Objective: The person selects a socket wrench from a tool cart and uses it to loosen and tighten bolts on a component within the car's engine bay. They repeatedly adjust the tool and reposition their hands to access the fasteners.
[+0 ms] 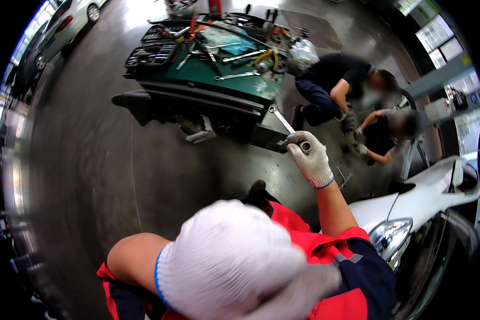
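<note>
right hand (pixel 311 162) wrapped round a wrench (pixel 282 120), right of center, left hand (pixel 229 261) huge at bottom, can't tell its grip

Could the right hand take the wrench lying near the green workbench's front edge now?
Probably not: the right hand holds another wrench, and the workbench wrench seems beyond reach, though nothing visibly blocks the way.
</note>
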The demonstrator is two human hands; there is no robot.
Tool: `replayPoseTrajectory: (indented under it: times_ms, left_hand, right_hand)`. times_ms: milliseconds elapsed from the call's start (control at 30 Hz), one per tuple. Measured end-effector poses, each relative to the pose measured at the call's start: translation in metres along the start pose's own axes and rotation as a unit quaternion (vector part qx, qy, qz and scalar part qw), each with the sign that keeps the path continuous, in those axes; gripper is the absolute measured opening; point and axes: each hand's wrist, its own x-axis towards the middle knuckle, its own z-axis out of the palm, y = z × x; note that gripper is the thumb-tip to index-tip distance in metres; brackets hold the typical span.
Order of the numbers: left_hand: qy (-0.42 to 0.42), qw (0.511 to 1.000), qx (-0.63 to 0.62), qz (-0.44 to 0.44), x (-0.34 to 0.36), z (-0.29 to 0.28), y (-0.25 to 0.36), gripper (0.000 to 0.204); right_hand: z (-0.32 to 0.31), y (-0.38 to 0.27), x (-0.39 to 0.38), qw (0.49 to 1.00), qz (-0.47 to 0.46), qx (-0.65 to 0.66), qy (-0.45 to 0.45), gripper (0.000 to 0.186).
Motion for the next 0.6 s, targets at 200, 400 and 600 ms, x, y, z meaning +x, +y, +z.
replayPoseTrajectory:
  times_ms: [200, 400, 600]
  left_hand:
    - [0.029, 0.881, 0.329, -0.338, -0.024, -0.031, -0.126, 0.037]
    - [0.056, 0.725, 0.269, -0.632, -0.106, -0.083, -0.232, 0.039]
    - [0.132, 0.686, 0.288, -0.655, -0.105, -0.163, -0.289, 0.039]
  right_hand:
    - [0.075, 0.013, 0.095, 0.973, -0.059, 0.185, -0.127, 0.025]
    - [0.159, 0.023, 0.198, 0.944, -0.031, 0.271, -0.183, 0.017]
    - [0.224, -0.001, 0.32, 0.967, -0.22, -0.016, -0.126, 0.015]
